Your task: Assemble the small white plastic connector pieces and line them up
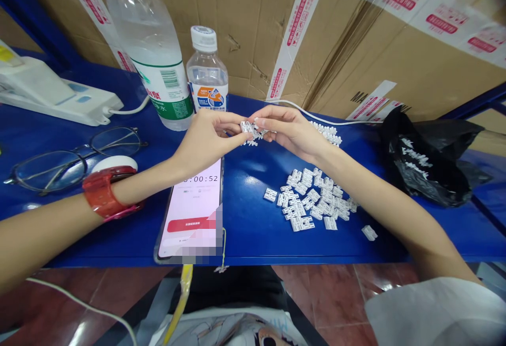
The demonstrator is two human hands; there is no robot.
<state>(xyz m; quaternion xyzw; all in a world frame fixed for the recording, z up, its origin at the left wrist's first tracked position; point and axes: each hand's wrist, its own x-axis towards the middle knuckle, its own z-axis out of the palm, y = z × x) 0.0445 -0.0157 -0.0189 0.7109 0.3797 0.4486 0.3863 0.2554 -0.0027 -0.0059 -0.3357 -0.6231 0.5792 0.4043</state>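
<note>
Both hands meet above the blue table (253,230), fingertips touching. My left hand (207,137) and my right hand (286,130) pinch a small strip of white plastic clips (252,130) between them, lifted a little off the surface. Below the right forearm lies a loose pile of white clips (312,201), with one stray piece (369,232) to its right. More joined white clips (328,132) lie behind the right hand. A red watch (103,192) sits on my left wrist.
A phone (193,214) showing a running timer lies under my left forearm. Glasses (75,159), a white device (51,93), a large bottle (150,45) and a small bottle (207,74) stand at left. A black bag (427,159) sits right. Cardboard boxes (356,35) line the back.
</note>
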